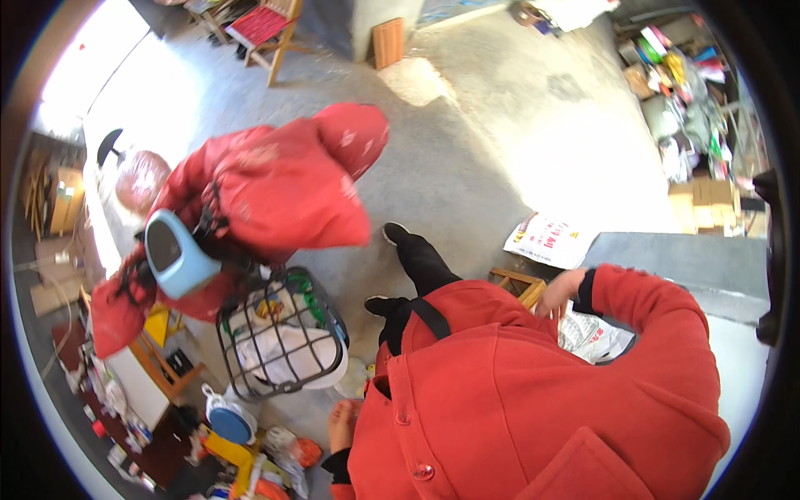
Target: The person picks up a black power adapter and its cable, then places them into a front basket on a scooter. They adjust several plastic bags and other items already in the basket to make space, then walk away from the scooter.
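Note:
My right hand [559, 292] hangs with bent, slightly parted fingers beside my red coat [462, 387]; I see nothing held in it. Close by it are a white printed plastic bag [590, 334] and a wooden frame [531, 289], both partly covered by my arm and coat. My left hand [341, 426] is low by the coat's front edge, its fingers curled and partly hidden. Ahead of me stands a scooter with a light blue front panel [181, 256] and a red padded wind cover [287, 187]. Its black wire basket [284, 334] holds white and green items, nearest my left hand.
A white printed sack [544, 239] lies by a grey ledge [681, 259]. A folding chair with a red seat [265, 28] stands at the far side. Piled goods [687, 100] line the right. A blue-lidded container [231, 425] and plastic bags [287, 450] crowd the lower left.

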Action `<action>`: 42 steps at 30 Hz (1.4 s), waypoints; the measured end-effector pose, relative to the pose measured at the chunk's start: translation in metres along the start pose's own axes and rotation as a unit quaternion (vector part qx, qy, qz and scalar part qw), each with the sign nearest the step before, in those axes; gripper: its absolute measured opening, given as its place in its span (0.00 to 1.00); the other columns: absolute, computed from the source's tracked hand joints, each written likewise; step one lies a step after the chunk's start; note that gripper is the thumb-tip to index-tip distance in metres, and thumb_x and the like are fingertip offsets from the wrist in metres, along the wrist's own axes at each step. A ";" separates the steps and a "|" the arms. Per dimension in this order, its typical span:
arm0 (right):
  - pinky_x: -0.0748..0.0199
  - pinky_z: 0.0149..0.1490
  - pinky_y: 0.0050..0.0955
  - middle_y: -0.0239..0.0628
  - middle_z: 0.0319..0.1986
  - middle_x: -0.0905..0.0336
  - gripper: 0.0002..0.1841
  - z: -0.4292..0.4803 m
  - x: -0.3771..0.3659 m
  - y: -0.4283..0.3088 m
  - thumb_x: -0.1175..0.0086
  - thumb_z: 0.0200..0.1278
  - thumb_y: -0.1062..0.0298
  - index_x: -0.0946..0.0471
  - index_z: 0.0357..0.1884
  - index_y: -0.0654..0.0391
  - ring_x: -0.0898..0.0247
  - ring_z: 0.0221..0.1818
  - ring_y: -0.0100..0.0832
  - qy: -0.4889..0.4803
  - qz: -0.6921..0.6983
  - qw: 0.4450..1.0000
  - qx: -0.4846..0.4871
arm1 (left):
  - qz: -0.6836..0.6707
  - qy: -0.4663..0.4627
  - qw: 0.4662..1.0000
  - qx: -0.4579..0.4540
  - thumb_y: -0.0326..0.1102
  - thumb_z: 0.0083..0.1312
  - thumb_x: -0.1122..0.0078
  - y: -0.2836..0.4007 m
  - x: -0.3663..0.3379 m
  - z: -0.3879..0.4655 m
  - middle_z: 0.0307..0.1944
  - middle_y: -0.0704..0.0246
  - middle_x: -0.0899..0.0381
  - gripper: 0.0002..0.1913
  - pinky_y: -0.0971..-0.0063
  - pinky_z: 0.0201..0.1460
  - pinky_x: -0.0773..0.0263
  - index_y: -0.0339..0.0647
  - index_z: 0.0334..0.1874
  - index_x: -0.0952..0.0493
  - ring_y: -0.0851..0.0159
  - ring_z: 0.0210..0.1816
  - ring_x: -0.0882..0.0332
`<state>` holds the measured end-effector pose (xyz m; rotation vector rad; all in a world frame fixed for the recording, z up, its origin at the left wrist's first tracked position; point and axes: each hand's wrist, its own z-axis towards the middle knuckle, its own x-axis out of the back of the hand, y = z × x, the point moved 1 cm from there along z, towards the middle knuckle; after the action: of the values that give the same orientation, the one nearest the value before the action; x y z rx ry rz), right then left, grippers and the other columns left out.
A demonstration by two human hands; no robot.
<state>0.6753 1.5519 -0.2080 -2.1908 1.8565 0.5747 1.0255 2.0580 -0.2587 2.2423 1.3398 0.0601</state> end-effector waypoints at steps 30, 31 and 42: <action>0.42 0.73 0.36 0.40 0.70 0.36 0.35 0.094 -0.057 0.232 0.40 0.68 0.50 0.33 0.71 0.57 0.40 0.71 0.33 -0.148 0.684 0.652 0.294 | 0.563 0.091 0.775 -0.270 0.47 0.70 0.42 0.374 -0.446 0.297 0.41 0.67 0.16 0.18 0.71 0.47 0.25 0.40 0.51 0.20 0.66 0.42 0.20; 0.43 0.73 0.36 0.40 0.71 0.36 0.34 0.104 -0.051 0.231 0.41 0.68 0.50 0.33 0.71 0.57 0.41 0.71 0.33 -0.142 0.673 0.661 0.300 | 0.574 0.062 0.777 -0.250 0.47 0.70 0.42 0.367 -0.465 0.316 0.41 0.67 0.16 0.18 0.70 0.47 0.25 0.40 0.52 0.20 0.65 0.42 0.19; 0.30 0.58 0.37 0.41 0.61 0.23 0.29 0.026 0.201 0.166 0.44 0.69 0.50 0.29 0.66 0.56 0.28 0.60 0.36 0.177 0.510 0.727 0.424 | 0.713 -0.193 0.665 -0.110 0.48 0.68 0.42 0.372 -0.758 0.538 0.43 0.65 0.15 0.20 0.69 0.50 0.25 0.40 0.53 0.20 0.62 0.44 0.18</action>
<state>0.5352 1.3515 -0.3021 -0.5888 2.6516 -0.5734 1.0990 1.0674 -0.3858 2.2842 -0.8158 0.2481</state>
